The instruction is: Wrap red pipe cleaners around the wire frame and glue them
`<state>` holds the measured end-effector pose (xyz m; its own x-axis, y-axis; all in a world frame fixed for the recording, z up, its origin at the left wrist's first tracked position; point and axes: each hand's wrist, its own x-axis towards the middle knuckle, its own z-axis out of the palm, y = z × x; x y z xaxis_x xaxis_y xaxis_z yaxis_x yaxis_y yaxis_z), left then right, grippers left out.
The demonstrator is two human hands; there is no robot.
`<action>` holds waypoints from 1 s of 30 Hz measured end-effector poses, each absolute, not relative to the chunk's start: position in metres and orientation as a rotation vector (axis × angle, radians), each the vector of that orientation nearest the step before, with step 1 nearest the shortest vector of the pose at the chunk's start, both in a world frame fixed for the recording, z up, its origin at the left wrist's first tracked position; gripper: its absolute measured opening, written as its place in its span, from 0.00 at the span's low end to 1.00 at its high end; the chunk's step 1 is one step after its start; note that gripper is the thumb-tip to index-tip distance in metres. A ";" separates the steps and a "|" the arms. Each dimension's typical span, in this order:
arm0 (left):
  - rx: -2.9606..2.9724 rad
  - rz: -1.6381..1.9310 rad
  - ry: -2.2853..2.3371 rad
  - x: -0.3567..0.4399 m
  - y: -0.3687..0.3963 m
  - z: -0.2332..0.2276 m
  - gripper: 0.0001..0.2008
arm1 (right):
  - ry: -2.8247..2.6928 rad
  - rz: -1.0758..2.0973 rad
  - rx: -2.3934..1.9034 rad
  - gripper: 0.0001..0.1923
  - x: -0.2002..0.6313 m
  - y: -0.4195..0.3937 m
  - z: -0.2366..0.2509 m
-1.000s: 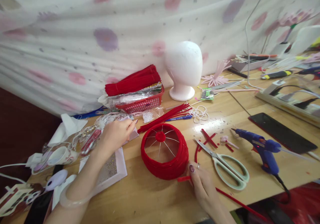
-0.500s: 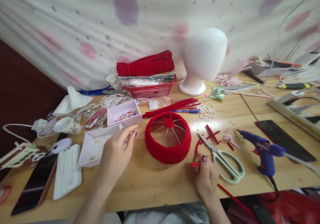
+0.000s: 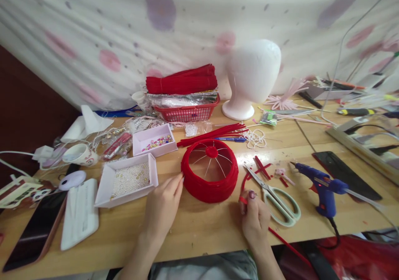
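Red wrapped frame on the table, one hand at each side of it.

Wooden table [image 3: 193, 230] carries everything. Near its front edge the right hand [image 3: 255, 219] is pinched around the end of a red pipe cleaner [image 3: 282, 238], and the left hand [image 3: 162, 207] is loose, its fingertips [image 3: 180, 180] touching the left wall of the round red frame [image 3: 209, 176] in the middle. Just right of the right hand lie the scissors [image 3: 279, 199], then the blue glue gun [image 3: 322, 188] toward the right edge. Left of the frame stands a white tray of pearls [image 3: 127, 184], behind it a smaller tray of coloured beads [image 3: 154, 143]. Along the back edge are a red basket [image 3: 187, 112] and a white foam head [image 3: 251, 78].
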<state>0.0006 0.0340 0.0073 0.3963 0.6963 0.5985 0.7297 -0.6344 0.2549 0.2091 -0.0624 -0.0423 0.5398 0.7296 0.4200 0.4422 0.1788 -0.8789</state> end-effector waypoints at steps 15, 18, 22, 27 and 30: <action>-2.581 -0.983 -1.301 0.007 0.039 0.007 0.12 | -0.953 0.284 -1.360 0.27 0.207 -0.066 -0.050; -2.594 -1.004 -1.357 0.007 0.038 0.007 0.11 | -0.936 0.262 -1.334 0.27 0.206 -0.065 -0.052; -2.605 -1.094 -1.485 0.000 0.037 0.012 0.09 | -0.926 0.250 -1.321 0.27 0.206 -0.065 -0.053; -2.642 -1.182 -1.634 -0.014 0.035 0.031 0.16 | -0.929 0.257 -1.313 0.26 0.207 -0.066 -0.053; -2.756 -1.373 -1.654 -0.008 0.027 0.042 0.09 | -0.932 0.259 -1.301 0.26 0.207 -0.066 -0.052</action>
<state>-0.0076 0.0275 0.0424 0.2669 0.8590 0.4369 0.5872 -0.5044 0.6331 0.2066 -0.0663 -0.0517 0.6259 0.6443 0.4395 0.3254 0.2965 -0.8979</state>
